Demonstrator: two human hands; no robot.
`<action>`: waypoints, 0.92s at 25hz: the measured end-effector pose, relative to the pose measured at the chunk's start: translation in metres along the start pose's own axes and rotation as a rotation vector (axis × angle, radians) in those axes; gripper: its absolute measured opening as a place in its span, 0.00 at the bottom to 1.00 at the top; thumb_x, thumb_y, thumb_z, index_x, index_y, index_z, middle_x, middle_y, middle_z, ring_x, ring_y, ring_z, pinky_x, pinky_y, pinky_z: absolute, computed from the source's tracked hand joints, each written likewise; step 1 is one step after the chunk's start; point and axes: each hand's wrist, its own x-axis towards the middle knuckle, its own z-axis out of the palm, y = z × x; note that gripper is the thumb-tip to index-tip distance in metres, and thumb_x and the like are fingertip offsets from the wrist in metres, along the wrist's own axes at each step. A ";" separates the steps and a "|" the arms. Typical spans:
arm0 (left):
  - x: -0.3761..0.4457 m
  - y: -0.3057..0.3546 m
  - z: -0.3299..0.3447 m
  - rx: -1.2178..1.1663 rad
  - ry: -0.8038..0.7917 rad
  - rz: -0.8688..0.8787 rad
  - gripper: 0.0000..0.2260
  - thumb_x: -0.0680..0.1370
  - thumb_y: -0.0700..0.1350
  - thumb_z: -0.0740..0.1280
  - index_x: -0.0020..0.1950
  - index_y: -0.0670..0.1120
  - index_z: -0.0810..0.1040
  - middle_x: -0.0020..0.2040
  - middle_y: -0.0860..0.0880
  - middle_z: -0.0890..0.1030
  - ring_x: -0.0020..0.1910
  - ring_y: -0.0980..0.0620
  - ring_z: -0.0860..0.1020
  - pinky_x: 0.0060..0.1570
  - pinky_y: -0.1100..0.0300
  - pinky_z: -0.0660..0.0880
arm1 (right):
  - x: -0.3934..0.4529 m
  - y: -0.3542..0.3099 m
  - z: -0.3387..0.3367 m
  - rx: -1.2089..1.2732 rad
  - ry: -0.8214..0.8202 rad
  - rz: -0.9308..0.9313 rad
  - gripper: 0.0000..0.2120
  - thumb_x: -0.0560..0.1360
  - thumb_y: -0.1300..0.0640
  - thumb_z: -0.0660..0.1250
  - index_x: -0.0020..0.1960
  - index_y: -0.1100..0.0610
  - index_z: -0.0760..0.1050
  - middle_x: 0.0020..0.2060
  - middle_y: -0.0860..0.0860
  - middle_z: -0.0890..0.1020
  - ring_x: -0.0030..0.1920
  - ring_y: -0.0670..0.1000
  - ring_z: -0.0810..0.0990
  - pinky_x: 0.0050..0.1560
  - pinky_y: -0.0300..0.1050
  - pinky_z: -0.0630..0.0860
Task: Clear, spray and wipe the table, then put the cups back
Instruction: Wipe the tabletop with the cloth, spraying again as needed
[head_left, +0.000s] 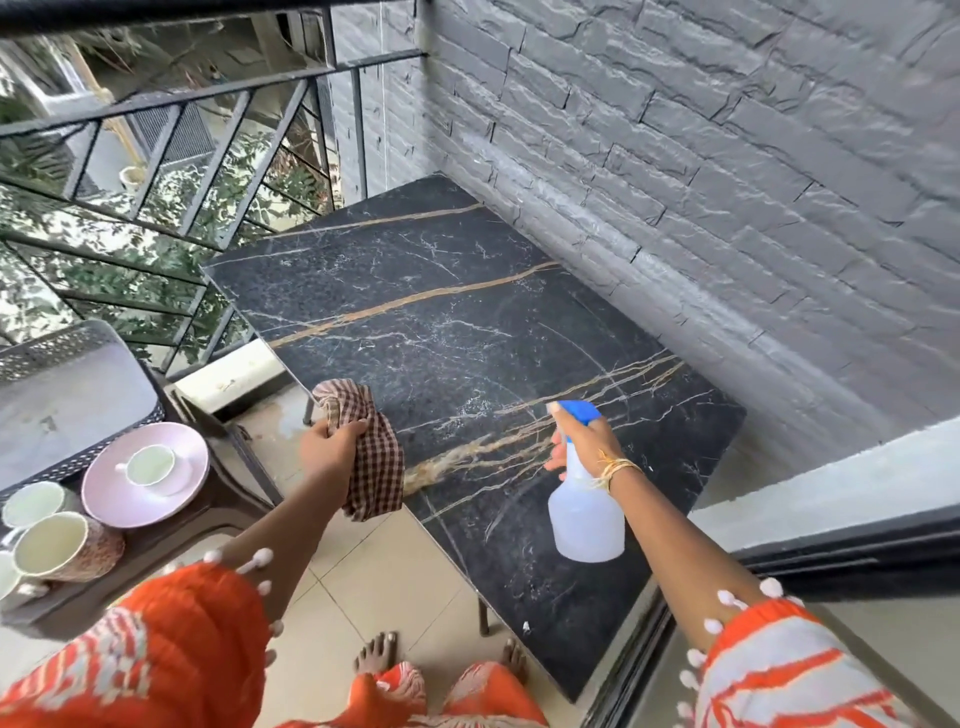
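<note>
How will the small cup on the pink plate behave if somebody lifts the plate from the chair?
The small cup only stands loose on the pink plate, so it will probably slide or tip if the plate tilts. Both look like glazed ceramic, so they are likely smooth, somewhat slippery and breakable. The plate lies near the chair's edge, so a careless push might send it off.

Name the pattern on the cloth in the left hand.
Brown and cream check; the cloth, seen in the head view.

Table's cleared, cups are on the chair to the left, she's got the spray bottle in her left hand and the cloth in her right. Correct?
Hands are swapped: in the head view the right hand grips the spray bottle and the left hand holds the cloth. The rest stands.
</note>
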 end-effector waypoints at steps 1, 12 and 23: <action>-0.004 0.001 0.006 0.000 0.001 0.010 0.08 0.74 0.45 0.70 0.40 0.50 0.72 0.45 0.47 0.79 0.50 0.44 0.78 0.52 0.51 0.77 | 0.002 0.000 -0.006 0.003 -0.005 0.014 0.18 0.77 0.46 0.65 0.37 0.60 0.73 0.30 0.57 0.74 0.30 0.57 0.78 0.24 0.38 0.73; -0.037 -0.021 0.080 -0.064 0.041 0.038 0.05 0.72 0.45 0.71 0.41 0.48 0.75 0.44 0.47 0.81 0.53 0.40 0.80 0.57 0.44 0.75 | 0.058 -0.001 -0.091 0.064 0.025 -0.040 0.13 0.77 0.50 0.66 0.46 0.61 0.77 0.28 0.55 0.71 0.20 0.53 0.70 0.27 0.42 0.74; -0.060 -0.037 0.144 -0.128 0.116 0.058 0.06 0.71 0.44 0.72 0.45 0.46 0.78 0.46 0.46 0.82 0.50 0.43 0.80 0.57 0.45 0.76 | 0.118 0.005 -0.162 0.044 -0.001 0.037 0.10 0.75 0.48 0.67 0.42 0.54 0.77 0.29 0.53 0.73 0.23 0.54 0.73 0.32 0.47 0.75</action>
